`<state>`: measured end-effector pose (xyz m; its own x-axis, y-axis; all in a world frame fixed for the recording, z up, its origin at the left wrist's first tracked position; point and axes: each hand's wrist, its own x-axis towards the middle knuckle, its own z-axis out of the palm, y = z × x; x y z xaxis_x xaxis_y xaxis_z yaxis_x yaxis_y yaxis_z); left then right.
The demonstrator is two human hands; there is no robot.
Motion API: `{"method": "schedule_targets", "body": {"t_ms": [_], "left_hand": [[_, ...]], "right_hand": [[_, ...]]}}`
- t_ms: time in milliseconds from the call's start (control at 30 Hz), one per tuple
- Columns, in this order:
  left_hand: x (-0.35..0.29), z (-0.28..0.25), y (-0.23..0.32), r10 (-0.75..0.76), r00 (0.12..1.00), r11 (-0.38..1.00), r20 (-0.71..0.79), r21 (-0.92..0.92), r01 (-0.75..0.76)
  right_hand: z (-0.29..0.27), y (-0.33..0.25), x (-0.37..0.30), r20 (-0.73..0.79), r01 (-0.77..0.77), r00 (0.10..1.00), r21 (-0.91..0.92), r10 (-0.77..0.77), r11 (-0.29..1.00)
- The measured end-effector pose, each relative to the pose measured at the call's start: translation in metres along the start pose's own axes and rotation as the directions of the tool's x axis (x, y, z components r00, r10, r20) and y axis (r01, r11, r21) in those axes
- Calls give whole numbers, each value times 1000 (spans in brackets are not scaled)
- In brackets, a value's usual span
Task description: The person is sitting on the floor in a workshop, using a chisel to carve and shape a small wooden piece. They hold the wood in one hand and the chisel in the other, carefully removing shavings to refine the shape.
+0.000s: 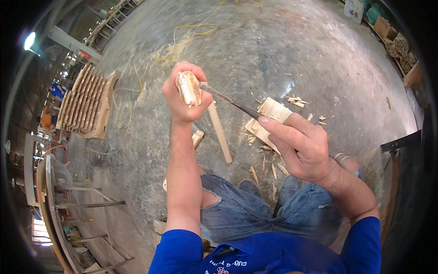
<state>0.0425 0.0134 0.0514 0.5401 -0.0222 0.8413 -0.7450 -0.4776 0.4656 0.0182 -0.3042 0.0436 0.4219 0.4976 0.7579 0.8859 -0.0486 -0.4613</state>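
My left hand [187, 109] is closed around a short piece of wood [188, 89], whose pale, rough end faces up. In my right hand [303, 144] is a long, narrow metal chisel [235, 104], pinched near its dark end between thumb and fingers. The chisel's other end meets the left hand beside the wood; whether it touches the wood I cannot tell. A straight wooden stick [220, 132] runs down from behind my left hand; whether it joins the held piece is hidden. Below the chisel, a pale wooden block [273, 112] rests on the floor, partly behind my right hand.
Wood chips [296, 101] and splinters lie around the block. A small wooden offcut [198, 138] sits by my left forearm. Stacked curved wooden parts [89, 102] stand at the left, above a metal frame [86, 205]. A yellow hose [196, 28] crosses the far floor.
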Motion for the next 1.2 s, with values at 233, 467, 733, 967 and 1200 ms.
{"method": "schedule_targets", "body": {"t_ms": [233,467,733,967,1200], "left_hand": [[-2,1,0,12,1000,1000,-5,-24,-12],[-6,-10,1,-5,1000,1000,-18,21,6],[-12,-16,1,23,998,998,-55,57,-20],[-13,-12,2,39,992,964,-120,265,-5],[-18,3,14,64,985,937,-160,349,-4]], "right_hand": [[12,-4,-6,40,-49,998,74,46,996],[21,-20,-7,113,-101,990,146,84,984],[29,-42,-3,216,-303,949,410,231,860],[53,-53,-4,141,-289,957,445,253,847],[58,-46,1,191,-364,931,534,310,763]]}}
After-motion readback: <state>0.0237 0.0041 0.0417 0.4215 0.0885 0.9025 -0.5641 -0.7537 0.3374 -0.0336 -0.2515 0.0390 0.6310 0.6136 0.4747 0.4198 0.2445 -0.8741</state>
